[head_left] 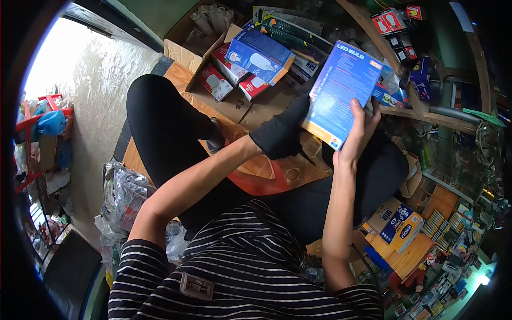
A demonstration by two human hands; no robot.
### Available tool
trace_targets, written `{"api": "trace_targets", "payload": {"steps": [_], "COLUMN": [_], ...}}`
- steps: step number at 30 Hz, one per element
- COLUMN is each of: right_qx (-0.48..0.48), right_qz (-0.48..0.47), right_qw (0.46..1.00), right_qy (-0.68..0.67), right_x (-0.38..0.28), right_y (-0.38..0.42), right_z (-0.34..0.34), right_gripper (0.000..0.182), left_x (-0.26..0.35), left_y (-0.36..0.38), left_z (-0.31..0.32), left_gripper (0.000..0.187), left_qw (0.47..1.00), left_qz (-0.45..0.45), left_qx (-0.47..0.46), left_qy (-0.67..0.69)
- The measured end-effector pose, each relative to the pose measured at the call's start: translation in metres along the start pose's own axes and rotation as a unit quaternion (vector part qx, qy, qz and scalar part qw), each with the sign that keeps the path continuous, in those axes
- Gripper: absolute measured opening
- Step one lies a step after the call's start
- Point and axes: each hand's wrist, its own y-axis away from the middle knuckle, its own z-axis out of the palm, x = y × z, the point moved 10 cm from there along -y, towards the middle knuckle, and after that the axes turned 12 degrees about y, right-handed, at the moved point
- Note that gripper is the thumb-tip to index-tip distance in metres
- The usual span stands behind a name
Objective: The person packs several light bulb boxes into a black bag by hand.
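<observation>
My right hand (pixel 360 130) grips a blue LED bulb box (pixel 349 80) by its lower right side, thumb across the printed face. The box is tilted and has an orange band at its lower end. Black fabric, a glove or a cloth, covers my left hand (pixel 280 130), which is at the box's left edge. Its fingers cannot be made out. Past my hands, another blue bulb box (pixel 260 56) lies across red and white bulb boxes (pixel 216 82) in an open cardboard carton (pixel 232 106).
White tubes (pixel 213 18) stand in a carton at the back. Small bulb boxes (pixel 389 21) sit on a wooden-edged shelf (pixel 432 118) at right. A blue and yellow carton (pixel 397 224) is at lower right. Plastic bags (pixel 130 186) lie by the wall. Tiled floor (pixel 178 80) shows between my legs.
</observation>
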Motion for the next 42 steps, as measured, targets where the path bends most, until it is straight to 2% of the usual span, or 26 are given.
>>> {"api": "trace_targets", "payload": {"steps": [2,4,6,9,11,13,16,18,19,20,22,23,24,26,28,29,31,32,33,34,35,37,38,39,41,42], "right_qx": [0.007,-0.009,-0.015,-0.103,-0.182,-0.189,-0.201,-0.224,-0.234,-0.251,-0.198,-0.171,-0.156,-0.119,-0.097,-0.099,-0.124,-0.147,-0.172,-0.202,-0.232,-0.283,-0.289,-0.296,-0.286,-0.275], "right_qz": [0.032,-0.002,-0.039,-0.066,-0.022,-0.008,-0.048,0.02,0.055,0.068,0.042,0.028,-0.041,-0.094,-0.131,-0.136,-0.147,-0.154,-0.163,-0.154,-0.145,-0.14,-0.159,-0.178,-0.157,-0.134], "right_qw": [0.999,1.0,0.999,0.992,0.981,0.98,0.976,0.962,0.951,0.938,0.965,0.975,0.985,0.988,0.985,0.983,0.975,0.967,0.958,0.953,0.948,0.933,0.927,0.921,0.934,0.943], "right_qy": [-0.004,0.012,0.035,-0.013,-0.06,-0.067,-0.063,-0.152,-0.196,-0.231,-0.17,-0.139,-0.056,-0.002,0.05,0.068,0.111,0.138,0.164,0.163,0.161,0.173,0.177,0.179,0.144,0.133], "right_x": [0.01,0.009,0.005,0.0,0.018,0.014,0.003,0.014,0.021,0.022,0.018,0.016,0.011,-0.008,-0.018,-0.019,-0.014,-0.004,0.0,0.006,0.01,0.015,0.014,0.013,0.004,0.004], "right_y": [0.0,0.001,0.006,0.002,0.004,0.007,0.018,0.02,0.019,0.016,0.013,0.01,0.003,0.006,0.008,0.007,0.009,0.011,0.014,0.021,0.028,0.041,0.044,0.046,0.047,0.039], "right_z": [-0.002,0.004,0.009,0.016,0.025,0.031,0.04,0.039,0.038,0.036,0.034,0.032,0.031,0.03,0.028,0.029,0.034,0.038,0.044,0.05,0.056,0.067,0.07,0.073,0.079,0.078], "right_gripper": [0.09,0.09,0.088,0.083,0.077,0.067,0.061,0.06,0.06,0.065,0.07,0.072,0.079,0.088,0.094,0.097,0.102,0.104,0.106,0.108,0.109,0.113,0.109,0.106,0.114,0.112], "left_x": [0.003,0.0,-0.006,0.002,0.025,0.016,0.01,0.033,0.015,-0.006,0.01,0.015,0.023,0.002,-0.033,-0.045,-0.047,-0.041,-0.039,-0.036,-0.068,-0.071,-0.049,-0.079,-0.056,-0.04], "left_y": [0.002,-0.003,-0.006,-0.018,-0.025,-0.029,-0.037,-0.037,-0.037,-0.032,-0.034,-0.031,-0.027,-0.013,-0.002,0.003,0.007,0.015,0.02,0.027,0.037,0.039,0.035,0.037,0.023,0.014], "left_z": [-0.001,-0.011,-0.022,-0.043,-0.051,-0.055,-0.059,-0.054,-0.059,-0.055,-0.045,-0.044,-0.042,-0.038,-0.038,-0.034,-0.028,-0.039,-0.051,-0.063,-0.067,-0.081,-0.09,-0.1,-0.108,-0.129], "left_gripper": [0.093,0.102,0.103,0.08,0.068,0.064,0.065,0.067,0.069,0.07,0.067,0.062,0.057,0.033,0.028,0.027,0.026,0.027,0.029,0.031,0.033,0.039,0.042,0.044,0.036,0.03], "left_qw": [0.999,0.999,0.988,0.977,0.971,0.982,0.993,0.975,1.0,0.985,0.988,0.997,1.0,0.991,0.991,0.984,0.919,0.958,0.965,0.938,0.828,0.697,0.709,0.719,0.72,0.89], "left_qz": [0.002,-0.014,-0.032,-0.037,-0.022,-0.013,0.002,0.101,0.006,-0.09,-0.041,-0.033,-0.024,0.023,-0.039,-0.103,-0.201,-0.192,-0.251,-0.293,-0.322,-0.377,-0.37,-0.326,-0.306,-0.226], "left_qx": [0.019,0.03,-0.032,-0.017,-0.003,0.01,0.013,-0.029,-0.008,0.014,-0.015,-0.007,0.002,0.05,0.127,0.089,-0.03,0.001,0.058,0.135,0.273,0.386,0.403,0.358,0.368,0.315], "left_qy": [0.036,0.038,-0.148,-0.209,-0.24,-0.189,-0.119,-0.196,-0.026,0.146,0.146,0.068,-0.012,-0.124,-0.013,-0.119,-0.339,-0.214,-0.041,0.129,0.368,0.472,0.445,0.499,0.502,0.242]}}
